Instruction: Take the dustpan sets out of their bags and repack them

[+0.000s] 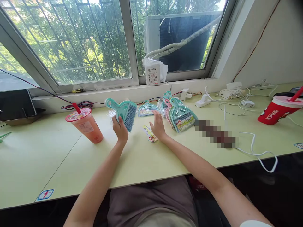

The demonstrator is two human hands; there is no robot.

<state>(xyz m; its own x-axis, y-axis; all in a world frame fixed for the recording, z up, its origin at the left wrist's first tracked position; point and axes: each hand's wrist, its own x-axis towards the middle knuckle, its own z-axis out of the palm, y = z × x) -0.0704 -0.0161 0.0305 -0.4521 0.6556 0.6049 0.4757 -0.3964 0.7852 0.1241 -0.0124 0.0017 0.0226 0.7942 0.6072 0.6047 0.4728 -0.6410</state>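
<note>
My left hand (120,130) is wrapped round a small teal hand brush (121,110), raised above the table and tilted. Its looped handle points left and its grey-blue bristles face right. Whether a dustpan is nested behind it, I cannot tell. My right hand (158,127) is open, fingers apart, just right of the brush and holding nothing. Beside it on the table lies a colourful printed label card (149,134), partly covered by that hand. To the right, several teal and pink dustpan-and-brush sets (183,116) lie in a pile, with another set (145,110) behind my hand.
An orange drink cup (87,126) stands left, near a tablet (16,105). A red cup (276,110) is at the far right. White chargers and cables (233,91) sit at the back right. A pixelated area (215,134) hides something on the table (146,164). A white box (153,75) rests on the windowsill.
</note>
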